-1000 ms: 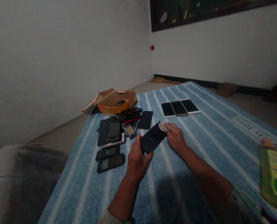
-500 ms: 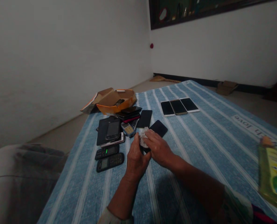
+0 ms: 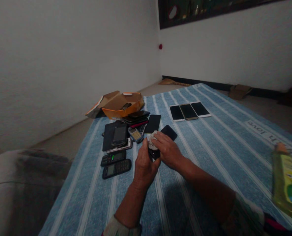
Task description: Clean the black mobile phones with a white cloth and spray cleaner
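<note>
My left hand (image 3: 146, 165) is closed round the edges of a dark phone (image 3: 154, 153), most of which is hidden by both hands. A crumpled white tissue (image 3: 152, 141) lies against the phone's face, pinched under the fingers of my right hand (image 3: 168, 149). Just past my right fingers a dark phone (image 3: 169, 131) lies flat, and another black phone (image 3: 153, 124) is behind it. Left of my hands are a small blue keypad phone (image 3: 135, 134), a stack with a dark smartphone (image 3: 119, 135) on top, and two black keypad phones, one nearer (image 3: 116, 168) and one farther (image 3: 113, 158).
An open orange cardboard box (image 3: 123, 111) stands at the back left, phones piled before it. Three smartphones (image 3: 188, 111) lie in a row farther right. A bottle of yellowish liquid (image 3: 287, 183) lies at the right edge of the blue striped cloth (image 3: 209, 157). A pale seat (image 3: 10, 190) is at left.
My right hand has shifted slightly with the tissue over the phone, and more of the phone's dark lower end shows. The surrounding phones stay in place.
</note>
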`<state>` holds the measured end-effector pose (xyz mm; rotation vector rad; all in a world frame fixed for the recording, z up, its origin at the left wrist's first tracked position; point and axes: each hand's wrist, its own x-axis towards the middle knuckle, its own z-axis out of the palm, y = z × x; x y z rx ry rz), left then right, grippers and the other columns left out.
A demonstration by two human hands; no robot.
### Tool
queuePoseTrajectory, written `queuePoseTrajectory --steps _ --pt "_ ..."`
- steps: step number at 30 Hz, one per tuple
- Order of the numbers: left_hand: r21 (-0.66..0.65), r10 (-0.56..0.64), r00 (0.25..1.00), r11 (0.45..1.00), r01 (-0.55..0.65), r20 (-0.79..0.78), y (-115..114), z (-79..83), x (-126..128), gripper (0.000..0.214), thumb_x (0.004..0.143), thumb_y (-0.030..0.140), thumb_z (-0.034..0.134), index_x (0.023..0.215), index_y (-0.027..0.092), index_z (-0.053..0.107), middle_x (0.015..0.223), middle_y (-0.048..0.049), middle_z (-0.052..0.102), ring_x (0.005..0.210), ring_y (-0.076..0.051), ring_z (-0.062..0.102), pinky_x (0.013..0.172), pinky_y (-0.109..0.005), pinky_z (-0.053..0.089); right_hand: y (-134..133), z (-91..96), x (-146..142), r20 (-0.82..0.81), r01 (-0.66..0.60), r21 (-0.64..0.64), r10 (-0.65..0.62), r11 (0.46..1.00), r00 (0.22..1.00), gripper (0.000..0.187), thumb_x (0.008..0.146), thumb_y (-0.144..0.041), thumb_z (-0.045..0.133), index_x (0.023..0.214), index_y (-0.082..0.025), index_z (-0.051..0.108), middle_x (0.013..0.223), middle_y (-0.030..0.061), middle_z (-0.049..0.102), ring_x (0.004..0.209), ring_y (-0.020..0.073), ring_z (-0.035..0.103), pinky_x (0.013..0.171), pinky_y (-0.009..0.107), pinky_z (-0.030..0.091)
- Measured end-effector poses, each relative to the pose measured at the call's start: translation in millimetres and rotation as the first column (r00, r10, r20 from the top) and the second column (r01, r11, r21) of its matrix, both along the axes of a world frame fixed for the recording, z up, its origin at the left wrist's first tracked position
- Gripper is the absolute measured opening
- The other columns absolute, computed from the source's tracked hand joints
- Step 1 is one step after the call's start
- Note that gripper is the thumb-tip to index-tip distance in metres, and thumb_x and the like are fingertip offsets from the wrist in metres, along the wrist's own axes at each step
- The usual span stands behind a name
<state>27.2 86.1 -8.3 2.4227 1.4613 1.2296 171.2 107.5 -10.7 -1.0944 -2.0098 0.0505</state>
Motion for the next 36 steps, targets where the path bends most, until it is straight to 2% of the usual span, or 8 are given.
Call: queuePoseTrajectory --steps 6,8,14,22,25,28,32,36 --pt "0.019 -0.021 1.000 1.000 0.021 -0.001 1 -2.7 0 0.092 0.075 0.019 0.071 0.151 0.016 0.019 0.132 -0.0189 0.057 0.122 -0.032 0.058 0.097 -0.046 0.052 15 -4.1 18 -0.011 0.143 -0.022 -0.144 0.989 0.990 0.042 0.087 -0.003 0.043 0.122 -0.016 0.062 0.129 0.0151 0.059 0.132 0.0273 0.044 0.109 0.048 0.038" --pt "0.036 -0.021 1.000 0.999 0.021 -0.004 1 -2.8 1 0.090 0.076 0.019 0.070 0.151 0.016 0.019 0.133 -0.0191 0.057 0.122 -0.032 0.058 0.097 -0.046 0.053 12 -1.5 16 -0.004 0.134 -0.004 -0.134 0.991 0.991 0.041 0.087 -0.003 0.043 0.121 -0.014 0.062 0.128 0.0156 0.059 0.132 0.0274 0.044 0.109 0.048 0.038" --pt "0.105 -0.024 0.999 0.994 0.026 -0.022 -1 -0.8 4 0.085 0.082 0.020 0.067 0.151 0.018 0.018 0.137 -0.0185 0.054 0.125 -0.031 0.055 0.100 -0.046 0.051 2 11.9 2 0.065 -0.010 0.028 0.008 1.000 0.998 0.030 0.093 -0.011 0.044 0.116 -0.016 0.063 0.121 0.0127 0.061 0.128 0.0261 0.045 0.109 0.045 0.038" --pt "0.105 -0.030 0.997 0.994 0.037 -0.071 -4 3.6 6 0.082 0.082 0.019 0.064 0.150 0.017 0.018 0.134 -0.0189 0.055 0.122 -0.033 0.056 0.096 -0.049 0.052 20 10.3 24 0.004 0.080 -0.043 -0.080 0.996 0.997 0.036 0.091 -0.007 0.040 0.119 -0.019 0.060 0.115 0.0115 0.061 0.122 0.0241 0.047 0.107 0.045 0.038" --pt "0.114 -0.043 0.996 0.992 0.051 -0.072 -4 2.7 6 0.081 0.082 0.018 0.064 0.150 0.017 0.019 0.135 -0.0190 0.054 0.123 -0.034 0.056 0.097 -0.049 0.052 17 10.7 22 0.009 0.116 -0.034 -0.116 0.993 0.993 0.037 0.090 -0.006 0.041 0.119 -0.017 0.060 0.119 0.0128 0.060 0.126 0.0257 0.044 0.108 0.047 0.037" --pt "0.101 -0.055 0.997 0.993 0.061 -0.054 -4 2.9 6 0.081 0.082 0.018 0.064 0.150 0.018 0.019 0.136 -0.0173 0.054 0.124 -0.033 0.055 0.098 -0.048 0.051 8 12.7 11 0.034 0.077 0.010 -0.077 0.997 0.996 0.034 0.092 -0.008 0.042 0.120 -0.015 0.060 0.121 0.0146 0.060 0.128 0.0268 0.043 0.109 0.048 0.037" --pt "0.082 -0.051 0.998 0.995 0.053 -0.033 -3 3.8 6 0.080 0.083 0.019 0.063 0.150 0.019 0.021 0.137 -0.0163 0.054 0.124 -0.032 0.055 0.099 -0.047 0.051 5 10.6 3 0.038 0.030 0.031 -0.031 0.999 0.999 0.034 0.092 -0.009 0.043 0.119 -0.018 0.061 0.122 0.0124 0.061 0.130 0.0260 0.044 0.109 0.048 0.038" --pt "0.079 -0.041 0.998 0.996 0.045 -0.046 -3 1.6 4 0.080 0.081 0.020 0.064 0.149 0.017 0.022 0.133 -0.0177 0.056 0.122 -0.033 0.056 0.096 -0.048 0.052 16 -0.6 13 -0.036 0.147 -0.002 -0.147 0.989 0.989 0.044 0.088 -0.004 0.041 0.125 -0.020 0.058 0.127 0.0118 0.059 0.132 0.0257 0.042 0.109 0.049 0.039"
